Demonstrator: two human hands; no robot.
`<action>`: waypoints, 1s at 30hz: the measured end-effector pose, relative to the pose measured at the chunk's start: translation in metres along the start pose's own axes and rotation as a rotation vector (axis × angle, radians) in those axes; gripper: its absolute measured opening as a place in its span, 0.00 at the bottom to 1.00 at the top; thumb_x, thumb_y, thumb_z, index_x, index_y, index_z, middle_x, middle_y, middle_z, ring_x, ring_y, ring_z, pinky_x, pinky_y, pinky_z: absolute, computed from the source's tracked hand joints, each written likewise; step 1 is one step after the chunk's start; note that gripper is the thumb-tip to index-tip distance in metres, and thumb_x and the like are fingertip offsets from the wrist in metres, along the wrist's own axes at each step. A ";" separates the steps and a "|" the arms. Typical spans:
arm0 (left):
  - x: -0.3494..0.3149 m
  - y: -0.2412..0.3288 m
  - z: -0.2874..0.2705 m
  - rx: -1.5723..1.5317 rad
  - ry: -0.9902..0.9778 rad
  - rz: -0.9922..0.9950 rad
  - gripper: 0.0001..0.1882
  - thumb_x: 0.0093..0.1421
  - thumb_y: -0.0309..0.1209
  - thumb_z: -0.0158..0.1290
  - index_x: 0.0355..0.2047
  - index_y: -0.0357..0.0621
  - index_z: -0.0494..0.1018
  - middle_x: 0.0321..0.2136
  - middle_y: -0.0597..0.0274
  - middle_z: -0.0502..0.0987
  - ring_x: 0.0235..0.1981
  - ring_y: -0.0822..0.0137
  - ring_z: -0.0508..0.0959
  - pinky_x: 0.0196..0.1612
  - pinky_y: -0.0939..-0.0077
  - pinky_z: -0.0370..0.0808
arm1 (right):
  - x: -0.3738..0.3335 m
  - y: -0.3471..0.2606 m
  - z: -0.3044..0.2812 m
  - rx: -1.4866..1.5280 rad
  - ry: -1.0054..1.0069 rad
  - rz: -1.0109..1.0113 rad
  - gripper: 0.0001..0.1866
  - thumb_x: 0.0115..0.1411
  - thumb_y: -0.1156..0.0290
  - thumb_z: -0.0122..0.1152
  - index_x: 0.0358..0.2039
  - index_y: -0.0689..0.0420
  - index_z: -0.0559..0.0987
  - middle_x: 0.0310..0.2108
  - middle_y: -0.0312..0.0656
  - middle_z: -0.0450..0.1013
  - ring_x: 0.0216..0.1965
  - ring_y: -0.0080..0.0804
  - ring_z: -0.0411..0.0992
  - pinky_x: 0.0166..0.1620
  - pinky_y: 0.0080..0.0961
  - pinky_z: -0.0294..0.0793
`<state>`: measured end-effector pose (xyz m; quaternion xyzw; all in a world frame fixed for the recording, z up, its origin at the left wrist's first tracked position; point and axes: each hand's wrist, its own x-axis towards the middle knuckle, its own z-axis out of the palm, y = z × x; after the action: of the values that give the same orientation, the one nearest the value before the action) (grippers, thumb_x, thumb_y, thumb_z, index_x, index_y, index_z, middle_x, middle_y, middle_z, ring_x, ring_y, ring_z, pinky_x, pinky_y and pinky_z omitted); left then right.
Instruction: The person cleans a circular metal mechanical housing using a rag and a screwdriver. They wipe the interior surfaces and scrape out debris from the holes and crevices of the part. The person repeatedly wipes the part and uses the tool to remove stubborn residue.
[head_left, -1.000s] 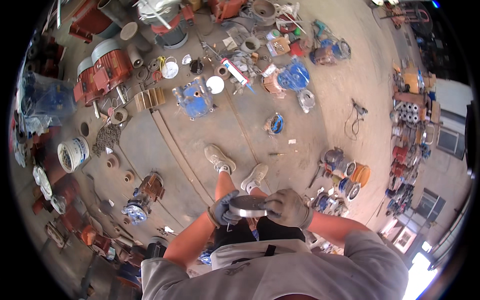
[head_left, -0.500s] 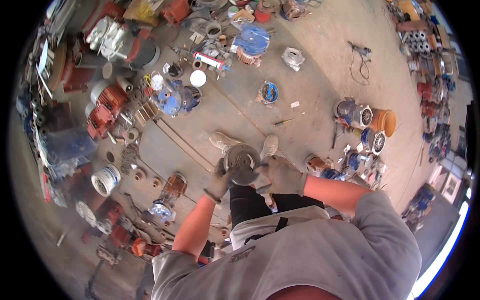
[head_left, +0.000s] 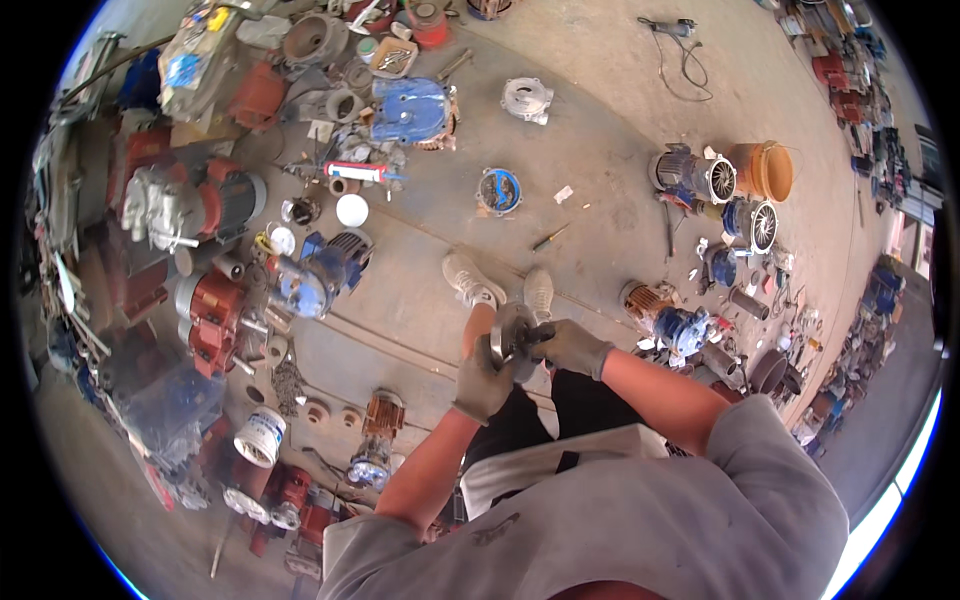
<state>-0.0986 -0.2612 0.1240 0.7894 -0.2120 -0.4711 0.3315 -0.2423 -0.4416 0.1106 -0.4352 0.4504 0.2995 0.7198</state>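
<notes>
Above my shoes I hold a round dark-grey metal disc [head_left: 517, 330], which looks like a cover or flange of a machine. It is tilted, so its rim shows more than its face. My left hand [head_left: 484, 382], in a grey work glove, is closed on the disc's left edge, where a shiny rim shows. My right hand [head_left: 574, 348], gloved too, grips it from the right, with the fingertips against its middle. Part of the disc is hidden behind the gloves. Past my shoes [head_left: 538, 292], a screwdriver [head_left: 551, 237] lies on the floor.
A blue-lined ring part [head_left: 498, 190] and a pale metal cover [head_left: 527, 99] lie ahead. Motors, one blue [head_left: 325, 275] and one red [head_left: 212, 320], crowd the left beside a white bucket [head_left: 260, 437]. At right stand an orange bucket [head_left: 764, 171] and a grey motor [head_left: 688, 172].
The disc has turned from showing its slotted face to standing tilted. My left hand has come up along its side. The surroundings have shifted in the view.
</notes>
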 end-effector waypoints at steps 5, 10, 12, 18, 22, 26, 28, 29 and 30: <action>0.066 -0.016 0.024 0.114 -0.065 0.132 0.29 0.63 0.39 0.67 0.56 0.37 0.67 0.21 0.49 0.82 0.23 0.39 0.84 0.28 0.40 0.78 | 0.053 0.008 -0.040 0.177 -0.013 0.034 0.17 0.68 0.66 0.72 0.51 0.65 0.89 0.31 0.37 0.82 0.29 0.20 0.75 0.33 0.24 0.75; 0.138 -0.034 0.053 0.269 -0.095 0.045 0.31 0.64 0.44 0.65 0.57 0.36 0.66 0.24 0.45 0.84 0.26 0.38 0.85 0.29 0.40 0.80 | 0.154 0.062 -0.075 0.391 -0.031 -0.001 0.17 0.68 0.67 0.70 0.52 0.64 0.88 0.31 0.36 0.81 0.28 0.20 0.74 0.32 0.23 0.73; 0.169 -0.041 0.070 0.351 -0.118 0.013 0.32 0.64 0.45 0.65 0.58 0.36 0.66 0.25 0.44 0.85 0.26 0.37 0.85 0.31 0.40 0.80 | 0.198 0.078 -0.098 0.328 -0.095 -0.155 0.19 0.67 0.67 0.71 0.54 0.65 0.87 0.32 0.37 0.81 0.28 0.20 0.73 0.32 0.23 0.72; 0.252 -0.084 0.124 0.377 -0.205 0.090 0.36 0.66 0.48 0.63 0.60 0.31 0.63 0.26 0.40 0.85 0.28 0.35 0.86 0.33 0.38 0.81 | 0.251 0.075 -0.165 0.257 0.050 -0.129 0.24 0.65 0.68 0.73 0.56 0.71 0.84 0.43 0.45 0.86 0.42 0.25 0.82 0.46 0.28 0.82; 0.281 -0.067 0.143 0.319 -0.237 0.129 0.36 0.67 0.49 0.63 0.59 0.30 0.64 0.27 0.37 0.84 0.28 0.34 0.86 0.34 0.38 0.81 | 0.248 0.071 -0.207 0.137 0.130 -0.251 0.22 0.65 0.65 0.75 0.53 0.69 0.87 0.44 0.46 0.86 0.44 0.27 0.83 0.48 0.29 0.82; 0.320 -0.070 0.151 0.262 -0.185 0.273 0.36 0.67 0.48 0.64 0.61 0.31 0.64 0.27 0.35 0.84 0.28 0.32 0.85 0.33 0.38 0.80 | 0.249 0.038 -0.234 0.085 0.232 -0.201 0.21 0.66 0.65 0.75 0.53 0.68 0.87 0.39 0.46 0.87 0.39 0.24 0.83 0.43 0.28 0.83; 0.346 -0.068 0.151 0.101 -0.254 0.266 0.34 0.68 0.46 0.64 0.61 0.31 0.66 0.33 0.34 0.85 0.35 0.33 0.86 0.38 0.40 0.81 | 0.253 0.028 -0.244 0.061 0.290 -0.228 0.21 0.66 0.65 0.75 0.52 0.68 0.87 0.38 0.46 0.87 0.36 0.25 0.83 0.40 0.27 0.83; 0.360 -0.075 0.152 0.123 -0.236 0.307 0.32 0.68 0.42 0.64 0.61 0.31 0.68 0.36 0.36 0.86 0.37 0.37 0.87 0.43 0.45 0.81 | 0.260 0.026 -0.247 0.052 0.319 -0.246 0.21 0.66 0.65 0.75 0.52 0.68 0.87 0.37 0.45 0.87 0.34 0.25 0.83 0.39 0.27 0.84; 0.371 -0.080 0.153 0.146 -0.214 0.349 0.30 0.67 0.39 0.65 0.61 0.32 0.69 0.39 0.39 0.87 0.40 0.41 0.88 0.47 0.49 0.81 | 0.267 0.026 -0.249 0.036 0.336 -0.275 0.20 0.67 0.64 0.75 0.52 0.68 0.87 0.36 0.45 0.87 0.34 0.26 0.83 0.38 0.27 0.84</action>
<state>-0.0593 -0.4956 -0.2094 0.7081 -0.4128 -0.4713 0.3257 -0.2490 -0.6432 -0.1952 -0.5234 0.5058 0.1136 0.6763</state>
